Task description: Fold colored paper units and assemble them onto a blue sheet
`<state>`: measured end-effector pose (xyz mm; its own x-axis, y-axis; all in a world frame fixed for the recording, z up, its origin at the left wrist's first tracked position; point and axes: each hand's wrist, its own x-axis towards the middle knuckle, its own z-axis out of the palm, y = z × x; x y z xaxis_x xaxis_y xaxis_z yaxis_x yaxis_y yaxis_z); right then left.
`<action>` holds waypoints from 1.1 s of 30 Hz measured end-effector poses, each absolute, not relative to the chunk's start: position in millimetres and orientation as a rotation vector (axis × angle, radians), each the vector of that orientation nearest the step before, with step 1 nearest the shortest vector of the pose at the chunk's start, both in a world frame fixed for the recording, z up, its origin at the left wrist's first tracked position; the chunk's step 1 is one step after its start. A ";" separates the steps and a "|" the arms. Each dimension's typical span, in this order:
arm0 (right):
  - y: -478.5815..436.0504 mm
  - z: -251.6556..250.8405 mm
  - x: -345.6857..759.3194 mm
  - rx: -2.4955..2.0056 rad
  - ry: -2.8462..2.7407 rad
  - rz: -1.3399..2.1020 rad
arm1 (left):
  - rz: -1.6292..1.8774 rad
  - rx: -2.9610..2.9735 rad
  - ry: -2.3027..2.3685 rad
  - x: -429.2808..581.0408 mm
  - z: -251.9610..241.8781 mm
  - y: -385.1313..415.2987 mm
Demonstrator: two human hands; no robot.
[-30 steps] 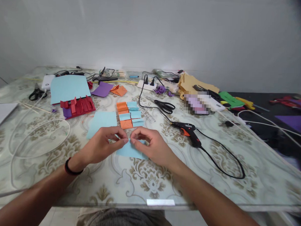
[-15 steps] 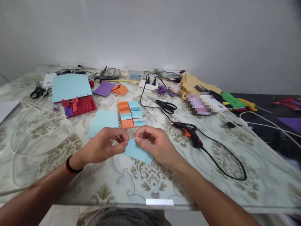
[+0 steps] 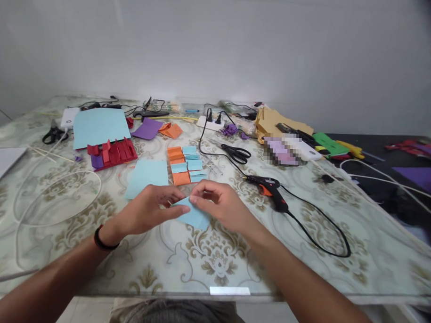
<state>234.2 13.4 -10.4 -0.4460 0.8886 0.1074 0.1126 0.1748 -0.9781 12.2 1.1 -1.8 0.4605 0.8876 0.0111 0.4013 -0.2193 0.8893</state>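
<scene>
Between my hands is a small light-blue sheet of paper (image 3: 195, 218), raised above the patterned tablecloth. My left hand (image 3: 153, 207) has its thumb along the paper's left side, with the fingers curled behind. My right hand (image 3: 223, 204) pinches the paper's top edge between thumb and fingers. Just beyond the hands lie folded orange and light-blue paper pieces (image 3: 187, 165) set side by side in rows. A flat light-blue sheet (image 3: 147, 178) rests behind my left hand, partly covered by it.
A black glue gun (image 3: 271, 189) with its looping cord lies on the right. Black-handled scissors (image 3: 236, 153) sit behind it. Red folded paper (image 3: 113, 154), a large blue sheet (image 3: 101, 127) and a white cable (image 3: 58, 222) are on the left. A white power strip (image 3: 210, 123) stands at the back.
The paper between my hands has shifted slightly left and turned. My left thumb has slid forward over it, and its fingers have straightened a little. My right hand still pinches the edge.
</scene>
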 end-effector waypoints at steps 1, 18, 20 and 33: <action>12.3 -11.3 232.5 -0.960 -1.731 1.335 | 0.656 1.845 1.108 13.3 -3.4 0.2; 12.4 -13.3 234.4 -1.070 -1.659 1.291 | 0.725 1.762 1.110 17.2 -3.8 -3.1; 12.8 -14.5 234.6 -1.061 -1.598 1.303 | 0.704 1.722 1.080 17.3 -3.4 -3.0; 6.9 -15.1 232.9 -0.830 -1.588 1.323 | 1.044 1.492 0.949 13.0 -14.8 -3.5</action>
